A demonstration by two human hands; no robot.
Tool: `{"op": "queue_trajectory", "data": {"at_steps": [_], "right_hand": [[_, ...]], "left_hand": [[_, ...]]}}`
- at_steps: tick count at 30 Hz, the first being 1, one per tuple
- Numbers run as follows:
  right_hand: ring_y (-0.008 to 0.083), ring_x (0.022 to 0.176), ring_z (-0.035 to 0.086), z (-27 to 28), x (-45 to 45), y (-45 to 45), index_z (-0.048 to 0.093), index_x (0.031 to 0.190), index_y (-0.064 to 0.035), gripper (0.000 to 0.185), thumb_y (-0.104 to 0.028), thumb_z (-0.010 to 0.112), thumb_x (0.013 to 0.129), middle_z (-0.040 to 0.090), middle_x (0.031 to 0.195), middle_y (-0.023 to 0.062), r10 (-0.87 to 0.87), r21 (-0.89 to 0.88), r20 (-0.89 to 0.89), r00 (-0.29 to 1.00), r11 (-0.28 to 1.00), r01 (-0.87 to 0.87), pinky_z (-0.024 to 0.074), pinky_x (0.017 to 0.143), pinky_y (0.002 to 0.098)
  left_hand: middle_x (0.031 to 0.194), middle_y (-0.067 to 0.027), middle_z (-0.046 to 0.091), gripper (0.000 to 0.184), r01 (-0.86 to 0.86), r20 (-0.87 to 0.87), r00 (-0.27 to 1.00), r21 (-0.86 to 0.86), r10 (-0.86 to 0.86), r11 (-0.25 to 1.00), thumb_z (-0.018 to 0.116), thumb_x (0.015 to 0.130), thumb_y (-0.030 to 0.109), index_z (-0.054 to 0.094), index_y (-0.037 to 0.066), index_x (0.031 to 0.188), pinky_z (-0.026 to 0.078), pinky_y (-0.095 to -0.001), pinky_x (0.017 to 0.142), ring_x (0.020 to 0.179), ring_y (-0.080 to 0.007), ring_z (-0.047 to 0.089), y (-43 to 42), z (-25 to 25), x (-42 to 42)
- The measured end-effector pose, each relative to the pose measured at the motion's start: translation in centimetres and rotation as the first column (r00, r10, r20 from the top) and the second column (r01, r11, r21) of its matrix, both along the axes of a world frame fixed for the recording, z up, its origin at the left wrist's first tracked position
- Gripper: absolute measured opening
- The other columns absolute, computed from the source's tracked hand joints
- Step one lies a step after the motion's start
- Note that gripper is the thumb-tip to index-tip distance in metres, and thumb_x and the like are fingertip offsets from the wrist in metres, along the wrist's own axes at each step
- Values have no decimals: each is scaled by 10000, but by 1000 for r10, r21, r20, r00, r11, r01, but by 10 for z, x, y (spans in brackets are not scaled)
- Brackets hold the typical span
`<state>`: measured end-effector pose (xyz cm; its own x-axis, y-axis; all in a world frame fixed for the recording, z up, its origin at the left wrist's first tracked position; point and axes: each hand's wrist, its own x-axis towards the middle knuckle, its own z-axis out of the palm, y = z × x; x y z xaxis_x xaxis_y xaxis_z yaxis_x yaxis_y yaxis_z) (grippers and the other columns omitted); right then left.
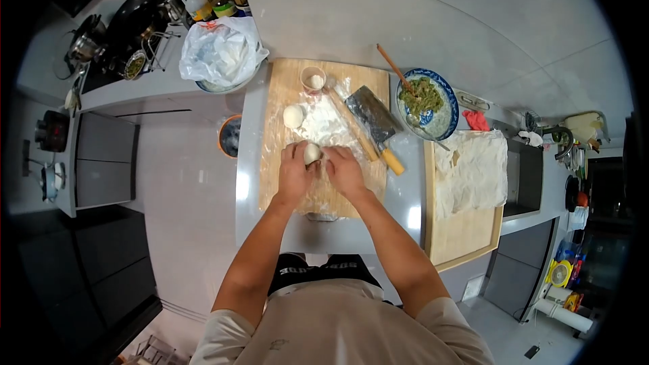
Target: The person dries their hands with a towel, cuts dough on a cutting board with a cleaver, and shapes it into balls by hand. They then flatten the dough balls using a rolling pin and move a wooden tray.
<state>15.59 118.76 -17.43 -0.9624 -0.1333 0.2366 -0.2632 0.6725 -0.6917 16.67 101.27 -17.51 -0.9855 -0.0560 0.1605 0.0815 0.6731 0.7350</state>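
Note:
A small piece of dough (311, 153) is between my two hands, low over the floured wooden board (278, 111). My left hand (295, 174) has its fingers wrapped round the dough's left side. My right hand (343, 172) has curled fingers pressed at its right edge; the fingertips are partly hidden. Just ahead of my left hand sits a round dough ball (293, 116), beside scattered white flour (323, 125). To the right lie a rolling pin (354, 126) and a cleaver (373, 113) with a yellowish handle.
A small cup (313, 77) stands at the board's far edge. Right of it is a blue-rimmed bowl (451, 98) of green filling with a wooden utensil. A wooden tray (466, 240) with a floury cloth lies near the sink (524, 179). A plastic-covered bowl (223, 54) is at the back left.

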Motion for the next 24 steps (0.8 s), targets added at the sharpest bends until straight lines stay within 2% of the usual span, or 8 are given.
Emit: {"op": "queue_trajectory", "data": {"at_steps": [2, 4, 10, 12, 15, 19, 22, 24], "right_hand": [[364, 1154, 653, -2, -1, -3, 734, 1270, -81, 410, 50, 645, 891, 714, 1237, 137, 121, 18, 74, 990, 992, -122, 546, 1023, 437], [366, 1189, 651, 0, -3, -10, 725, 1282, -65, 425, 73, 631, 891, 713, 1261, 150, 56, -39, 67, 996, 998, -53, 549, 1029, 432], [356, 1333, 577, 12, -28, -31, 711, 1323, -67, 420, -30, 636, 911, 639, 1438, 149, 84, 243, -124, 989, 969, -52, 471, 1132, 465], [360, 1401, 535, 10, -35, -35, 676, 1387, -67, 462, -83, 632, 927, 572, 1529, 161, 121, 398, 62, 991, 907, -136, 422, 1179, 478], [361, 1440, 505, 4, -57, -51, 664, 1427, -120, 487, -99, 609, 944, 539, 1566, 174, 81, 297, 52, 995, 950, -93, 404, 1188, 484], [356, 1358, 550, 19, -99, -87, 725, 1348, -207, 465, -51, 575, 937, 600, 1471, 159, 225, 319, -146, 964, 933, -169, 424, 1144, 484], [344, 1284, 578, 16, -109, -82, 703, 1369, -201, 481, -48, 595, 926, 627, 1387, 138, 267, 378, 76, 961, 884, -275, 448, 1100, 472], [335, 1240, 588, 23, -86, -65, 695, 1364, -203, 467, -90, 655, 913, 642, 1314, 124, 243, 366, -8, 970, 903, -223, 459, 1068, 470]], "left_hand": [[1263, -214, 626, 578, 45, -88, 995, -63, -50, 997, 817, 815, 3, 633, 33, 1362, 584, -454, 958, 1185, -414, 631, -2, 2, -6], [1261, -222, 628, 565, 5, -33, 999, 12, -4, 1000, 803, 818, 8, 634, 19, 1356, 569, -470, 972, 1172, -428, 629, -8, 1, -8], [1268, -230, 623, 507, -215, 56, 976, 132, 210, 968, 802, 851, 37, 634, 23, 1330, 579, -472, 954, 1135, -434, 647, -35, 8, -4], [1299, -223, 608, 505, -271, 107, 961, 200, 254, 942, 810, 861, 49, 631, 21, 1332, 591, -464, 937, 1128, -430, 655, -45, 5, -10], [1313, -218, 596, 515, -273, 65, 962, 142, 266, 952, 814, 860, 50, 635, 20, 1341, 594, -459, 930, 1134, -426, 656, -56, -2, -24], [1296, -215, 600, 520, -317, 101, 947, 152, 305, 936, 813, 862, 44, 642, 24, 1352, 593, -457, 929, 1138, -419, 652, -61, -1, -36], [1293, -213, 603, 524, -276, 71, 961, 120, 269, 954, 806, 864, 34, 643, 24, 1361, 585, -453, 940, 1141, -413, 648, -63, -1, -37], [1297, -215, 607, 528, -305, 38, 952, 107, 303, 946, 807, 861, 29, 640, 9, 1361, 574, -452, 965, 1136, -416, 647, -60, 5, -47]]}}
